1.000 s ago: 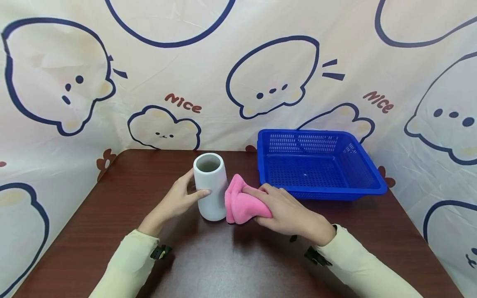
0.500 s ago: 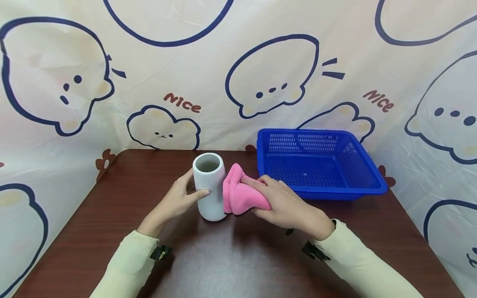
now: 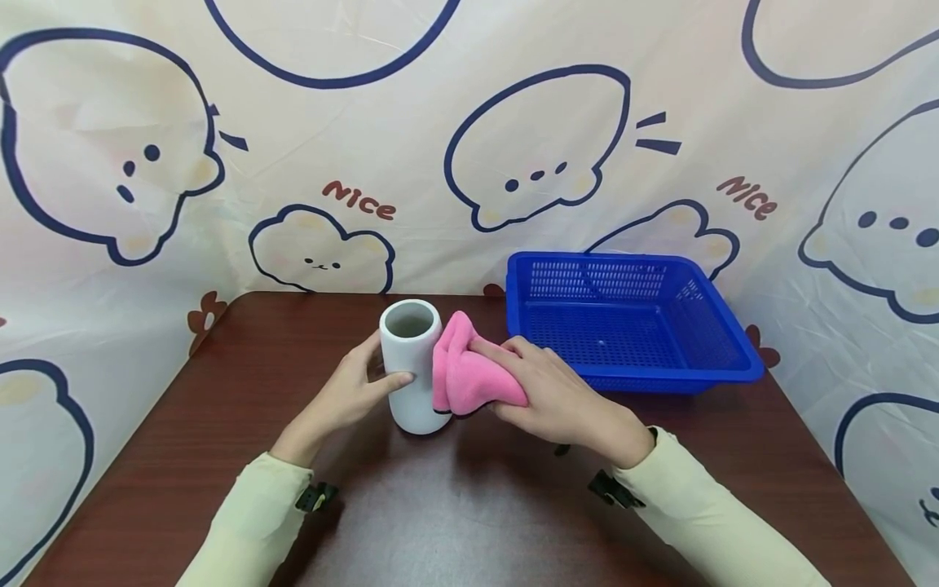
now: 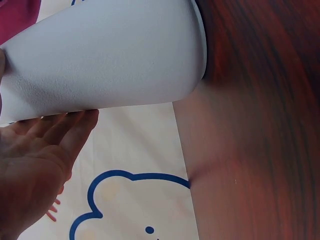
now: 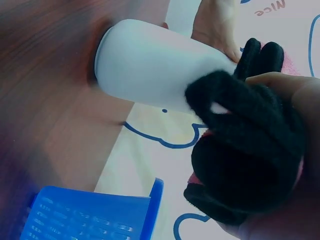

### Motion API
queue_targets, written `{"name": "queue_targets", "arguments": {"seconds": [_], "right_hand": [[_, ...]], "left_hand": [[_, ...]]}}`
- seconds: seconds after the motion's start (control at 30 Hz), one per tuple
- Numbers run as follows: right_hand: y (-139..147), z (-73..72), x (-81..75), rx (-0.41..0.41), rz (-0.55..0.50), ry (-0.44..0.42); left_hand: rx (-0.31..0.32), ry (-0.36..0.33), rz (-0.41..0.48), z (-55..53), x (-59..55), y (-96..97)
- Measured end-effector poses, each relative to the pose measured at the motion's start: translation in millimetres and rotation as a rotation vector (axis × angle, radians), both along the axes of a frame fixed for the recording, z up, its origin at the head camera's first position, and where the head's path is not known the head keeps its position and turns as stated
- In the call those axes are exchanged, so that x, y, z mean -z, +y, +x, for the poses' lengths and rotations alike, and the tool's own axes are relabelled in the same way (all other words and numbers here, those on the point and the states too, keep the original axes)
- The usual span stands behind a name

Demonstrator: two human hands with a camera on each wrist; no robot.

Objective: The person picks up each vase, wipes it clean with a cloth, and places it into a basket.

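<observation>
A white vase [image 3: 415, 383] with a round open mouth stands upright on the table. My left hand [image 3: 350, 391] holds it from the left, thumb across the front and fingers round the far side. Along its surface, the left wrist view shows the vase's matte wall [image 4: 110, 55] with the fingers against it. My right hand [image 3: 550, 395] grips a bunched pink cloth [image 3: 473, 375] and has it against the vase's upper right side. From the right wrist camera the cloth's dark underside [image 5: 245, 155] shows, folded thickly next to the vase [image 5: 150, 65].
A blue perforated plastic basket [image 3: 616, 371] sits at the back right, just behind my right hand. The dark brown wooden table [image 3: 183, 456] meets a cartoon-printed curtain [image 3: 411, 147] along its back and sides.
My right hand has slid the pink cloth up along the vase's side and slightly left. The left hand and the vase have stayed in place.
</observation>
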State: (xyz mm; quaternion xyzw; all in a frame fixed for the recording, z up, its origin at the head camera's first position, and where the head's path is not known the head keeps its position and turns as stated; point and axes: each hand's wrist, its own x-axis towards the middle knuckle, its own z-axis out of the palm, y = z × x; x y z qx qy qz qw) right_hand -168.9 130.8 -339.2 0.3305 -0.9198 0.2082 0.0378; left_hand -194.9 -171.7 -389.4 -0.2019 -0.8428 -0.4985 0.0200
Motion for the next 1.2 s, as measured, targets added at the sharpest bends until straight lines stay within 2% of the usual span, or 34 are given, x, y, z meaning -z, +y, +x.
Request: {"name": "queue_targets", "arguments": {"seconds": [0.27,0.87,1.2], "right_hand": [[-4,-1.6,-1.7,-0.003,-0.03,-0.008],[-14,-5.0,-1.4,-0.018,-0.002,-0.04],[-18,-5.7,-0.1,-0.003,0.016,-0.087]], "left_hand": [[0.0,-0.025,-0.002,-0.6,-0.1,0.5],[0.002,-0.031,-0.003,0.6,-1.4,0.0],[0.003,-0.027,-0.004,0.8,-1.9,0.2]]}}
